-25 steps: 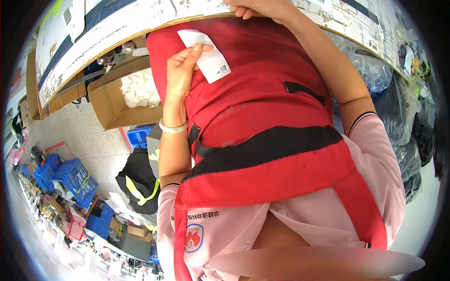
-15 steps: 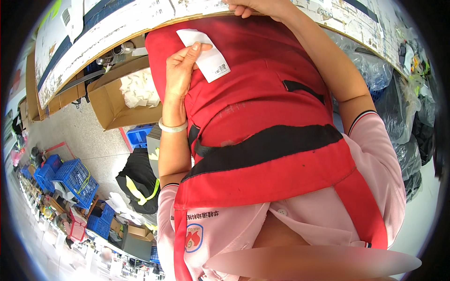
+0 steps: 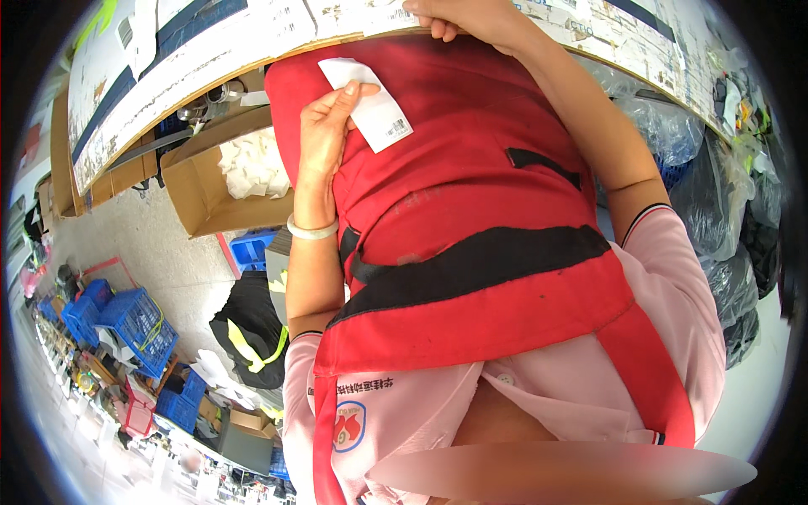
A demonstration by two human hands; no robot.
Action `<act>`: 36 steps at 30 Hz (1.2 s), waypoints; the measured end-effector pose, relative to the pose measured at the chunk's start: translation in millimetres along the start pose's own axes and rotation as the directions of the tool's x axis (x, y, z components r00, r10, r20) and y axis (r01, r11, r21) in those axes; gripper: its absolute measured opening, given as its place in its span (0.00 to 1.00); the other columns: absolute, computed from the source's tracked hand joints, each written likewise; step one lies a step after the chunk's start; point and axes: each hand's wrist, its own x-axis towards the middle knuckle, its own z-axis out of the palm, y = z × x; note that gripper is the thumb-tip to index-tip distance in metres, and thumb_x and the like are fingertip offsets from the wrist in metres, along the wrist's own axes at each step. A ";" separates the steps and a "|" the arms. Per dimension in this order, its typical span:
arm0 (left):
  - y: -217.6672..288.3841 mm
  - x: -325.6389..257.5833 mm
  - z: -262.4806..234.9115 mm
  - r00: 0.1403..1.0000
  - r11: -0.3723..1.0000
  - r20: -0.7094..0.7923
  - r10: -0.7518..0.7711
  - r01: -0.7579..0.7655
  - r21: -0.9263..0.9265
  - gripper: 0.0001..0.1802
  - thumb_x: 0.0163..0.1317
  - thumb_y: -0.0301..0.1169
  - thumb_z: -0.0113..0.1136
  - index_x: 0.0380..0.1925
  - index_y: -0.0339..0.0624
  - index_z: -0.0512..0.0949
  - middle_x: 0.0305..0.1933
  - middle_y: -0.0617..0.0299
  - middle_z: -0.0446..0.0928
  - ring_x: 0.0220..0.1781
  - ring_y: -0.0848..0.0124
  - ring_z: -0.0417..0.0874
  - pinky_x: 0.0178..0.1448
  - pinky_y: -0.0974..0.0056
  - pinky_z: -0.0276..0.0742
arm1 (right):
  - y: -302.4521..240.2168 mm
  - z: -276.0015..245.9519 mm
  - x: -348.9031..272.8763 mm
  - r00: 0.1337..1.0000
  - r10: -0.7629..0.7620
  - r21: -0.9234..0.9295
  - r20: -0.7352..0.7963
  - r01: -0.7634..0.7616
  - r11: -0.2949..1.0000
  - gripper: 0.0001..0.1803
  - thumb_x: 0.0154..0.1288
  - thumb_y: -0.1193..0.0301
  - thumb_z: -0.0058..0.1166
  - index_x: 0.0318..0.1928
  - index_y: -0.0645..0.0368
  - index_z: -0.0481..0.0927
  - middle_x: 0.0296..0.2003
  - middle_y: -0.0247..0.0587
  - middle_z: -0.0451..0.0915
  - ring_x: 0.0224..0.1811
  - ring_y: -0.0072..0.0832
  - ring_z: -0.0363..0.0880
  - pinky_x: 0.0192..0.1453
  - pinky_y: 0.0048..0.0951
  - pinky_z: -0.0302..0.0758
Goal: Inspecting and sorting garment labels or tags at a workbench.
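Observation:
My left hand (image 3: 324, 135) is raised in front of my red apron (image 3: 471, 210) and pinches a small white paper label (image 3: 370, 105) with a barcode between thumb and fingers. A pale bangle sits on that wrist. My right hand (image 3: 459, 18) reaches up to the edge of the cardboard-covered worktop (image 3: 252, 38) at the top of the view, fingers curled on the edge over the printed sheets lying there. Whether it holds anything I cannot tell.
An open cardboard box (image 3: 215, 181) with white crumpled paper stands under the worktop at left. Blue plastic crates (image 3: 126, 320) and a black bag (image 3: 252, 328) lie on the floor at lower left. Dark plastic sacks (image 3: 724, 210) are piled at right.

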 end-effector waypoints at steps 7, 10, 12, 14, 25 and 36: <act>0.1 -0.7 1.5 1.000 0.999 0.004 0.001 0.000 -0.032 0.15 0.67 0.33 0.57 0.41 0.29 0.81 0.37 0.56 0.82 0.37 0.74 0.82 0.43 0.72 0.78 | 2.5 -43.5 -27.2 0.998 0.024 0.039 -0.059 -0.022 0.999 0.09 0.67 0.70 0.53 0.37 0.65 0.79 0.24 0.35 0.78 0.21 0.19 0.75 0.23 0.19 0.72; -1.8 -1.0 -6.5 1.000 1.000 0.010 0.012 -0.012 0.008 0.14 0.66 0.31 0.58 0.44 0.30 0.81 0.39 0.59 0.82 0.35 0.79 0.79 0.42 0.76 0.74 | 15.9 -91.3 -42.0 0.978 0.010 0.105 -0.210 0.012 0.994 0.08 0.66 0.70 0.54 0.35 0.62 0.79 0.22 0.33 0.77 0.20 0.17 0.74 0.22 0.17 0.71; -3.2 -1.2 -6.2 0.999 0.999 0.024 0.035 -0.035 -0.011 0.15 0.66 0.31 0.57 0.47 0.29 0.79 0.40 0.59 0.82 0.34 0.79 0.78 0.41 0.75 0.73 | 18.5 -123.3 -55.5 0.909 0.022 0.007 -0.416 -0.021 1.000 0.06 0.65 0.70 0.56 0.32 0.59 0.78 0.20 0.31 0.76 0.19 0.16 0.73 0.21 0.16 0.68; 1.3 -1.8 1.4 1.000 0.998 0.021 0.014 -0.012 -0.061 0.16 0.64 0.28 0.59 0.49 0.30 0.78 0.39 0.60 0.81 0.31 0.79 0.78 0.37 0.75 0.73 | 44.5 -151.1 -58.0 0.895 0.052 0.040 -0.443 -0.038 0.998 0.08 0.62 0.69 0.60 0.29 0.58 0.77 0.18 0.30 0.76 0.17 0.17 0.71 0.20 0.18 0.67; 5.8 -3.7 4.4 1.000 0.982 0.025 -0.006 0.001 0.189 0.13 0.60 0.24 0.62 0.46 0.37 0.81 0.22 0.68 0.76 0.18 0.81 0.72 0.25 0.77 0.66 | 52.2 -79.9 -48.8 0.819 -0.311 -0.526 -0.482 0.013 0.850 0.13 0.59 0.66 0.61 0.36 0.64 0.78 0.22 0.38 0.79 0.19 0.26 0.77 0.24 0.29 0.73; 1.4 -4.6 -0.5 0.996 0.988 0.071 0.059 -0.048 -0.146 0.11 0.63 0.26 0.60 0.41 0.30 0.81 0.33 0.57 0.82 0.28 0.76 0.80 0.36 0.73 0.78 | 47.4 55.2 -38.4 0.948 0.030 0.071 0.316 -0.055 0.996 0.13 0.65 0.63 0.57 0.38 0.62 0.82 0.25 0.29 0.77 0.25 0.15 0.72 0.28 0.18 0.69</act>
